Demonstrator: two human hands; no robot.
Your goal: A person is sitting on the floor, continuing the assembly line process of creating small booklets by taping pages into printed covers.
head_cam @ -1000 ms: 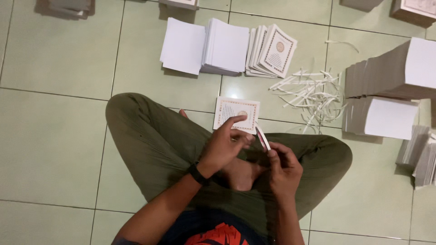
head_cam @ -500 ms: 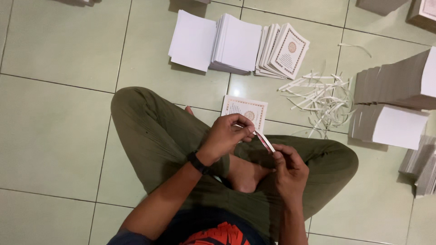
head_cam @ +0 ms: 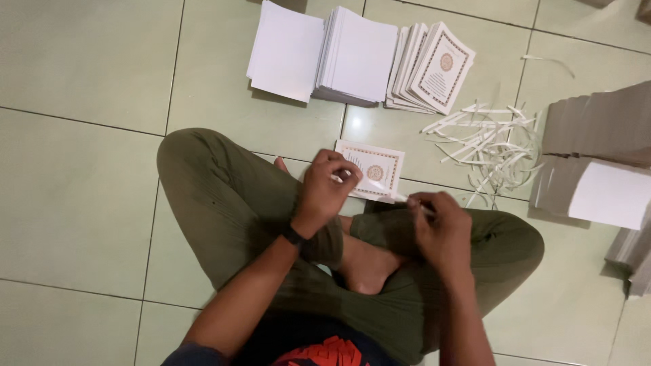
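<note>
I sit cross-legged on a tiled floor in olive trousers. My left hand (head_cam: 328,184) and my right hand (head_cam: 439,229) pinch the two ends of a thin white paper strip (head_cam: 397,194) stretched between them. The strip hangs just over a white booklet (head_cam: 377,169) with an ornate brown border that lies on the floor in front of my shins. My left wrist wears a black band.
Stacks of white booklets (head_cam: 356,57) and a fanned stack with bordered covers (head_cam: 434,68) lie farther ahead. A heap of loose white paper strips (head_cam: 485,146) is to the right. Tall stacks of paper (head_cam: 597,159) stand at the right edge.
My hands have drawn apart, the left moving left over the booklet, so the strip between them is now stretched longer. The camera has tilted a little.
</note>
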